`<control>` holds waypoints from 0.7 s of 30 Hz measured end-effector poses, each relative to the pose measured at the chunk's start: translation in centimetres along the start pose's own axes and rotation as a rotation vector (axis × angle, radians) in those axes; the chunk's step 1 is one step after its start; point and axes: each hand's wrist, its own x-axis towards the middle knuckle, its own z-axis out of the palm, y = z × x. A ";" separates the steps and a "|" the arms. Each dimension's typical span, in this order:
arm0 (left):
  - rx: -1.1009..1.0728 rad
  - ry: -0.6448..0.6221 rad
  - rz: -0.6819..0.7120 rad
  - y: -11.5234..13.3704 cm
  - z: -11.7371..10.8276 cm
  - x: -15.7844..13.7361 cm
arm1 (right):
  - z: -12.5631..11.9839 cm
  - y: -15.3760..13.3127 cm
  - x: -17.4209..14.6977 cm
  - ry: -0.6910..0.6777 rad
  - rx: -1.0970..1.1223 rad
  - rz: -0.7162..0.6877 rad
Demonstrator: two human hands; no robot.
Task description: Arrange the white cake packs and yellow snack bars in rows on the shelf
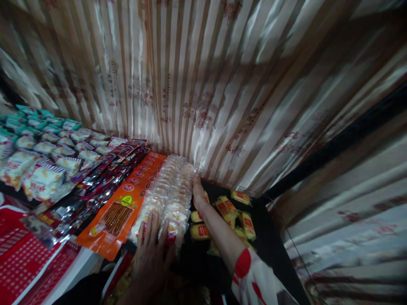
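Clear plastic packets of pale, round crackers [173, 186] lie in two rows between the hands on a black shelf [270, 241].

The left hand [151, 248] is open, its fingers laid on the near end of the rows; the right hand [199, 197] rests against their right side near the far end, and whether its fingers grip cannot be told. Just left, an orange pack [129, 186] shows brown sticks [116, 218] through its window, beside dark shiny packets [103, 180]. Farther left lie white packets with striped tops [44, 178] and teal packets [38, 123]. Right of the crackers, small yellow snacks [227, 207] in red-labelled wrappers lie scattered. A red perforated basket [25, 250] sits at lower left, its contents unclear.
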 end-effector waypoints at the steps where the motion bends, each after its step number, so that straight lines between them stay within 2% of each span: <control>1: -0.001 -0.002 0.003 0.0 0.0 0.0 | -0.6 -0.4 -0.1 0.021 -0.027 0.041; 3: -0.009 0.006 0.015 -0.1 0.1 -0.1 | -2.0 -1.2 -0.7 0.041 -0.106 0.088; 6: -0.034 0.005 0.017 -0.3 0.1 -0.2 | -4.6 -2.3 -2.6 0.015 -0.265 0.001; 9: -0.065 0.009 0.016 -0.4 -0.1 -0.3 | -7.1 -2.8 -5.7 -0.029 -0.406 -0.248; 12: -0.110 0.036 0.050 -0.3 -0.3 -0.6 | -9.1 -3.0 -9.0 -0.167 -0.492 -0.427; 16: -0.133 0.060 0.056 -0.2 -0.5 -1.0 | -11.5 -3.7 -12.6 -0.251 -0.505 -0.429; 21: -0.063 0.055 0.181 -0.7 -0.7 -1.2 | -13.8 -4.0 -15.8 -0.298 -0.405 -0.378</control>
